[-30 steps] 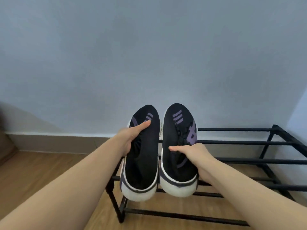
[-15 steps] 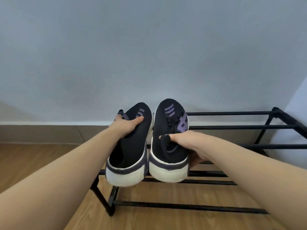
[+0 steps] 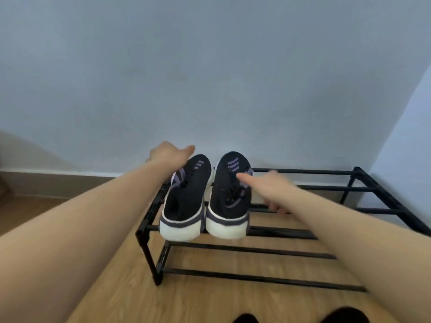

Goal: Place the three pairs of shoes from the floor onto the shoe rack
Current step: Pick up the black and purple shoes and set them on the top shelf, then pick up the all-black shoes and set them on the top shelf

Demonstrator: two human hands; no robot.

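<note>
A pair of black shoes with purple stripes and white soles rests on the top bars of the black shoe rack (image 3: 326, 188), at its left end, heels toward me. My left hand (image 3: 169, 156) hovers by the toe of the left shoe (image 3: 186, 201), thumb lifted off it, holding nothing. To the right of the right shoe (image 3: 229, 199) is my right hand (image 3: 268, 186), blurred, with fingers spread and thumb pointing at the laces. Neither hand grips a shoe.
The rack stands on a wooden floor (image 3: 144, 297) against a pale blue wall, with a side wall close on its right. Its lower tier and the right part of the top tier hold nothing. Two dark shapes (image 3: 345, 317) show at the bottom edge.
Both shoes went from held in the air to resting on the top bars. My two hands let go and opened; the right one pulled off to the right.
</note>
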